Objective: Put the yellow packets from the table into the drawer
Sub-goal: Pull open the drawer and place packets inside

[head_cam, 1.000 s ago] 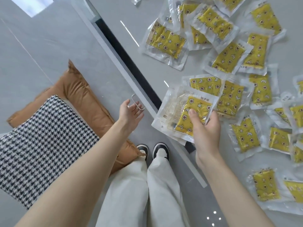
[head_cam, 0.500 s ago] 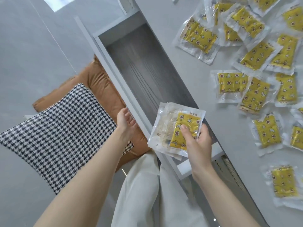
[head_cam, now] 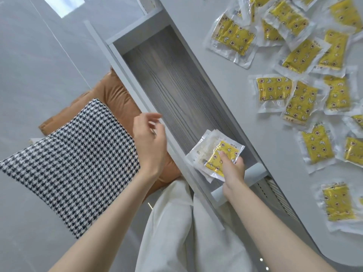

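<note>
The drawer [head_cam: 172, 81] stands pulled out, its grey wood-grain bottom bare. My right hand [head_cam: 232, 169] grips a stack of yellow packets [head_cam: 214, 154] in clear wrappers, low inside the drawer's near end. My left hand [head_cam: 150, 138] hovers beside the drawer's front rail, fingers loosely curled and holding nothing. Several more yellow packets [head_cam: 275, 91] lie scattered over the white table [head_cam: 231, 79] to the right.
A black-and-white houndstooth cushion [head_cam: 72, 154] lies on a tan cushion [head_cam: 115, 95] on the grey floor left of the drawer. My white trousers [head_cam: 176, 232] are below, close to the drawer's front rail [head_cam: 137, 89].
The drawer has slid fully out. My left hand has let go of the handle and lifted off it. My right hand has lowered the stack into the drawer's near end.
</note>
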Demonstrator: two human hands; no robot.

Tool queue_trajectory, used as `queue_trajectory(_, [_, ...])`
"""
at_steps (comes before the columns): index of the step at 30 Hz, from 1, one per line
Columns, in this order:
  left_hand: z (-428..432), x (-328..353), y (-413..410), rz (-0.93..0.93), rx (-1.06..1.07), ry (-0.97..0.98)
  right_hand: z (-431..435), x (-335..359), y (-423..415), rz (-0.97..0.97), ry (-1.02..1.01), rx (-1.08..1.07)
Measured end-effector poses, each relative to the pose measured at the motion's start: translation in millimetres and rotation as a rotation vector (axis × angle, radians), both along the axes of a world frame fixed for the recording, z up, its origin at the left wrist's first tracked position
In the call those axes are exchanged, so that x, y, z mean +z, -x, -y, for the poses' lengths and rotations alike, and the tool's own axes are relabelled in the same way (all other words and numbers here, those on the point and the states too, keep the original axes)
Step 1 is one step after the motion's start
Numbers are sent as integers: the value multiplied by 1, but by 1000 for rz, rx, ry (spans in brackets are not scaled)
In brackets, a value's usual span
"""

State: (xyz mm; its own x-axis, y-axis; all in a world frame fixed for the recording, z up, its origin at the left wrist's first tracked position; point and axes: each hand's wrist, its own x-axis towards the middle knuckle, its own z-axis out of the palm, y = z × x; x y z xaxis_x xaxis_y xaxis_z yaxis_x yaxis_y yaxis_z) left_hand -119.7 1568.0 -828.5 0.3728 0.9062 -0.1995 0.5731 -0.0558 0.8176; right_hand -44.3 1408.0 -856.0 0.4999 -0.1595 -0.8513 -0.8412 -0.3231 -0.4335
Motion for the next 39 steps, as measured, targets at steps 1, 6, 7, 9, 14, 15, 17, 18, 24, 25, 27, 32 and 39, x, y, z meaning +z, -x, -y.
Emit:
queue_trajectory(1, [5, 1, -6, -17, -154, -39, 1, -6, -1, -29, 11, -22])
queue_trajectory(6, [39, -43, -40, -313, -696, 229, 4, -48, -18, -76, 51, -174])
queue_trajectory(7, [44, -55, -46, -398, -736, 294, 5, -56, -21, -81, 63, -200])
queue_trajectory(9, [51, -77, -55, -524, -731, 443, 6, -74, -27, -68, 59, -240])
queue_trajectory(14, [62, -107, -67, -524, -453, 713, 15, -102, -35, -49, -23, -337])
queue_trajectory(15, [65, -108, -67, -500, -413, 753, 18, -102, -35, -56, -51, -363])
queue_trajectory(17, [68, -107, -66, -459, -334, 856, 27, -102, -34, -98, -70, -422])
queue_trajectory(18, [70, -106, -66, -452, -297, 906, 33, -102, -33, -124, -64, -451])
queue_trajectory(24, [73, -106, -64, -432, -153, 998, 45, -93, -12, -201, 72, -551])
queue_trajectory(25, [73, -105, -65, -432, -161, 996, 45, -89, -9, -170, 103, -551])
queue_trajectory(27, [72, -104, -65, -441, -183, 1008, 46, -86, -1, -92, 150, -503])
queue_trajectory(32, [72, -103, -62, -476, -211, 1006, 44, -68, 32, 170, 239, -72])
queue_trajectory(39, [69, -110, -61, -495, -370, 814, 52, -64, 40, 406, 503, 1129])
